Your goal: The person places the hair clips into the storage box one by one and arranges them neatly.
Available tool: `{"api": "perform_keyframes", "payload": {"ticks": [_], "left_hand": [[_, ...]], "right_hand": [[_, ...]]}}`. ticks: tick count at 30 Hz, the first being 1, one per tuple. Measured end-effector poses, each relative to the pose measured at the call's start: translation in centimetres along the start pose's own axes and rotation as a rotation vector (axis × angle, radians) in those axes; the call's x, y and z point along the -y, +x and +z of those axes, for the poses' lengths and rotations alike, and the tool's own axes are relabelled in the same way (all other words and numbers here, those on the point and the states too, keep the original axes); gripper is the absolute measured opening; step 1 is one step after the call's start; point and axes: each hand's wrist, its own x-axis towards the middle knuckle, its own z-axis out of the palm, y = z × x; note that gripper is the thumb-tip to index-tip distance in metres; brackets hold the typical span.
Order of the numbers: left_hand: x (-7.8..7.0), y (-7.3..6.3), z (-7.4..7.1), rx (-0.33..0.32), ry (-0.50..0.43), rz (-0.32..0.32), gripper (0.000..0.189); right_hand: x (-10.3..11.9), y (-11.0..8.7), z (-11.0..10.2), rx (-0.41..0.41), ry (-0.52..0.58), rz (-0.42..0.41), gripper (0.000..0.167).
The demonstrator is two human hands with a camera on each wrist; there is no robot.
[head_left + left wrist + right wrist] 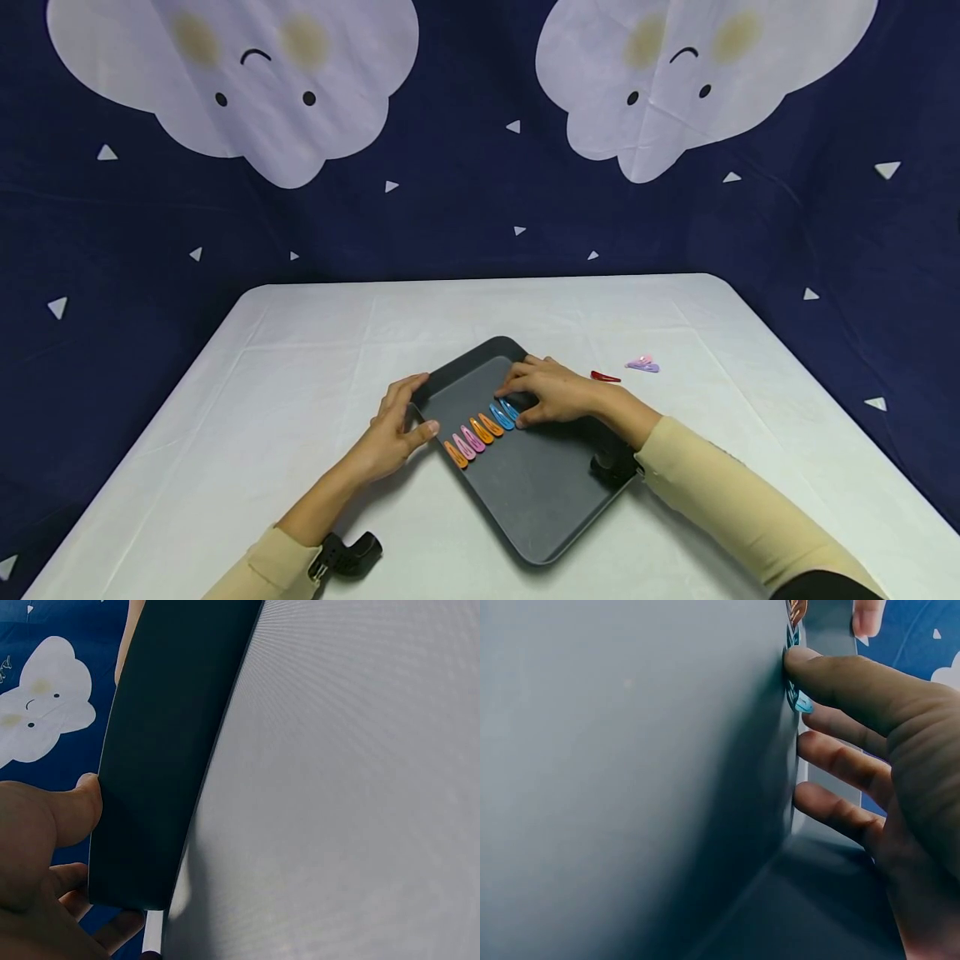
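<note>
A dark grey rectangular tray (540,500) lies turned at an angle on the white table. Inside it runs a slanting row of snap hair clips: an orange clip (455,454), pink clips (472,438), more orange clips (491,425) and two blue ones. My right hand (555,392) reaches into the tray and holds the end blue hair clip (509,408) between thumb and fingertips; the right wrist view shows the thumb (832,675) on it. My left hand (393,433) grips the tray's left corner, with the thumb (82,810) against the rim in the left wrist view.
Beyond the tray's right side, a red hair clip (605,377) and a small group of pink and purple clips (642,364) lie on the white table (300,350). A dark blue cloth with clouds (480,167) hangs behind.
</note>
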Motion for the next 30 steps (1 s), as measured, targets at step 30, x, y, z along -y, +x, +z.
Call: {"api": "perform_keyframes", "payload": {"ticks": [30], "left_hand": [[-0.04,-0.02,-0.09,0.004,0.001,-0.01,0.07]], "right_hand": [[-0.24,0.02,-0.53,-0.019,0.113,0.026,0.047]]}}
